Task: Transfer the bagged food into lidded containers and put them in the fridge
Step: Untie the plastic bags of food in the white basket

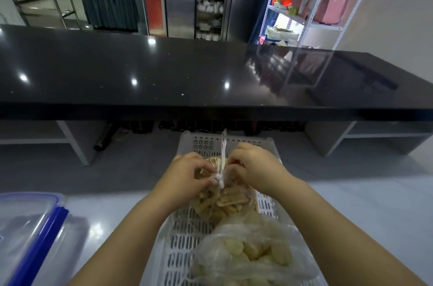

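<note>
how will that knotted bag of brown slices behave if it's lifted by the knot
Probably floppy: the bag of brown slices is thin clear plastic that sags around its contents in the white basket. The loose slices would likely shift and bunch at the bottom. Both hands, left hand and right hand, pinch at the knot, which looks tight.

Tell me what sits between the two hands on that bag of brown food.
In the head view, the bag's knotted white neck stands between the left hand and right hand, its twisted tail rising above them; both hands pinch at the knot.
</note>
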Motion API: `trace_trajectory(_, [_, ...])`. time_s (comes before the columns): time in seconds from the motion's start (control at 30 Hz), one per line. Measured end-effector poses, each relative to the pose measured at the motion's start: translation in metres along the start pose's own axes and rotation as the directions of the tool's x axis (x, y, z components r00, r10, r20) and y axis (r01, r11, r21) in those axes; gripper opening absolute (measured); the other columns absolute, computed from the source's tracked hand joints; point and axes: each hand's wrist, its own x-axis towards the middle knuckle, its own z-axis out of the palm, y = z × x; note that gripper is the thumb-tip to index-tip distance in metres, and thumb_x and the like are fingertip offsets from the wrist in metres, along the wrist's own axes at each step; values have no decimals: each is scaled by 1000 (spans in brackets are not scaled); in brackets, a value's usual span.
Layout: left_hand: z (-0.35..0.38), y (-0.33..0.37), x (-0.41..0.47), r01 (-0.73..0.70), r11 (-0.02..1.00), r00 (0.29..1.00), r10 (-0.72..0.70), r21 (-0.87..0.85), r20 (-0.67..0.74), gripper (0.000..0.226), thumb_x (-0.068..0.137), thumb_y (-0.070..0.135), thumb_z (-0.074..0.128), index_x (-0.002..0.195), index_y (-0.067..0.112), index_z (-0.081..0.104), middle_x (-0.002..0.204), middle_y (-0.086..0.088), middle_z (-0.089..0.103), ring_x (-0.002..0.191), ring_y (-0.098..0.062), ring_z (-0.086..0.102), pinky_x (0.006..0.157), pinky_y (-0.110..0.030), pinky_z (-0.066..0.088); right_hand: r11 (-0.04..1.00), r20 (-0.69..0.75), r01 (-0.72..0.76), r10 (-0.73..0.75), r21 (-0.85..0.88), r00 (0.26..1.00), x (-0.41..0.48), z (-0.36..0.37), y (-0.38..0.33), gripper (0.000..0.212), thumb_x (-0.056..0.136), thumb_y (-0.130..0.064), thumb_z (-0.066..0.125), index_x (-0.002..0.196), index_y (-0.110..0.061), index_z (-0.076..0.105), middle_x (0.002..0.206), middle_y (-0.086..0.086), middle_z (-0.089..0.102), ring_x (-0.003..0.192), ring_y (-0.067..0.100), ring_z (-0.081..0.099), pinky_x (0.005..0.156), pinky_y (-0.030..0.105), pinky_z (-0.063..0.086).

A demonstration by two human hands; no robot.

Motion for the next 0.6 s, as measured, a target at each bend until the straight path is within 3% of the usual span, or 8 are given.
trace_trajectory(0.17, [6,0,-4,-11,999,999,10,-41,-40,4,77,33,72,81,34,71,93,15,58,96,-9,46,76,-12,33,997,4,41,-41,61,999,-5,6,5,28,93,-24,53,119,-30,61,110,-6,50,97,17,51,79,33,47])
trace_trajectory(0.27, [9,1,-7,-26,998,998,22,-65,-65,4,80,30,70,78,33,70,87,14,59,92,-11,46,74,-10,32,989,-140,146,-144,-1,980,-4,12,7,17,89,-21,59,102,-21,71,102,-2,58,92,23,56,68,35,47])
trace_trajectory(0.4, [10,-1,-10,-52,995,993,43,-80,-108,5,80,28,70,77,32,71,82,15,62,88,-8,47,73,-10,32,975,-196,198,-215,-104,957,-4,22,10,10,89,-17,57,96,-14,64,105,2,58,90,25,54,65,31,38])
trace_trajectory(0.47, [10,-1,-11,-69,994,991,58,-87,-122,7,80,27,71,76,32,70,79,17,62,87,-3,47,73,-10,32,963,-214,242,-263,-117,941,-7,21,11,3,83,-13,63,85,-13,61,89,4,61,78,27,56,60,35,44])
trace_trajectory(0.53, [9,-1,-14,-79,991,989,64,-110,-130,7,79,25,72,74,31,71,76,17,63,87,-1,49,73,-12,35,952,-262,274,-301,-134,917,-11,19,14,11,74,-7,70,77,-12,61,74,4,61,66,27,55,53,35,47])
trace_trajectory(0.6, [8,0,-16,-80,988,989,63,-131,-132,7,78,23,73,75,28,71,75,16,63,87,-3,52,75,-17,40,935,-284,312,-349,-167,893,-14,14,16,11,73,-4,72,76,-10,63,71,4,61,63,26,54,51,32,46])
